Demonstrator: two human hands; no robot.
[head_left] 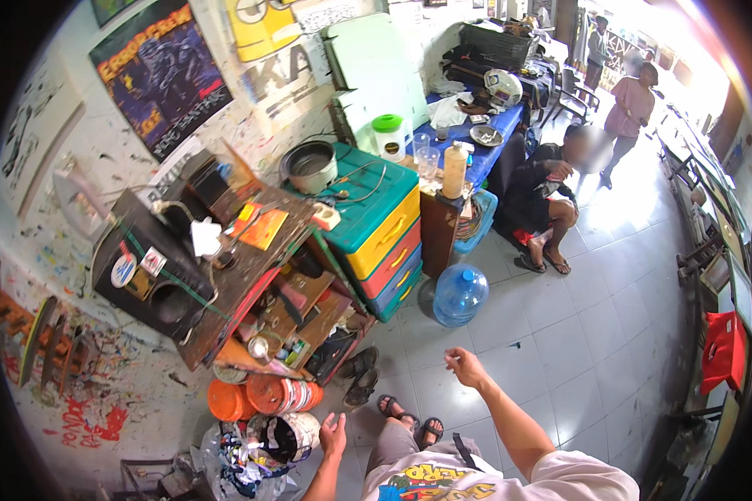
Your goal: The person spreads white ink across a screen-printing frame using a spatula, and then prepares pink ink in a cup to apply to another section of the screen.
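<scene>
My left hand is raised at the lower middle, beside a paint-stained white bucket. Its fingers are apart, and nothing shows in them. Farther forward and to the right, my right hand hangs above the tiled floor with loosely bent fingers and no visible object. A blue translucent water jug stands on the floor just beyond it. Between my hands and the workbench lies a pair of dark shoes. Orange buckets are next to the white one.
A cluttered wooden workbench with a black speaker box stands left. Beyond are a colourful drawer unit holding a pot, and a blue-covered table. One person sits low; others stand farther back. A red bag hangs right.
</scene>
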